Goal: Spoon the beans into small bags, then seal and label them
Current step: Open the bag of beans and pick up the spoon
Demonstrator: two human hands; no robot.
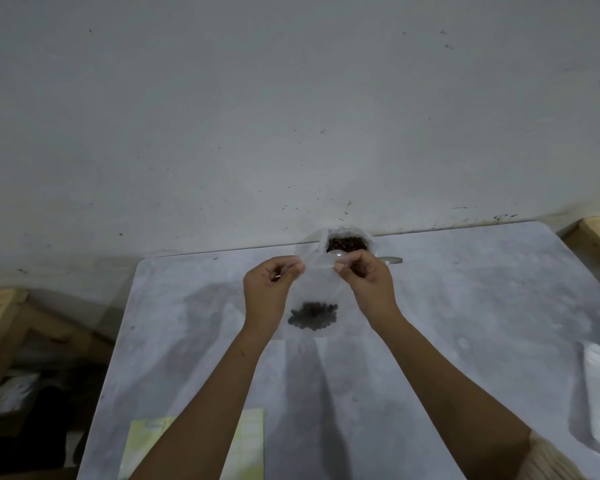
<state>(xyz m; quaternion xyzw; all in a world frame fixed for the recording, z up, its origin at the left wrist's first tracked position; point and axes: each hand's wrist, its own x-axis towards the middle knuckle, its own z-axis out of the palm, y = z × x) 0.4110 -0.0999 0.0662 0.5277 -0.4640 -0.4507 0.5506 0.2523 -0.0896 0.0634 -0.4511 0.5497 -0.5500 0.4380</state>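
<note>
While left hand [266, 291], right hand [369, 284] fingers [296, 269] pinch small bag [317, 291], bean sack [323, 241], spoon [391, 260] behind; labels [252, 441] nearer

At the table's [465, 306] far edge the spoon [392, 260] is largely hidden behind the right hand [368, 282]; at its near edge the yellow sheet [146, 445] is cut off, its print unreadable.

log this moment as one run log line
left hand: pinches bag top | right hand: pinches bag top | bag: beans at bottom | spoon: at bean container
</note>
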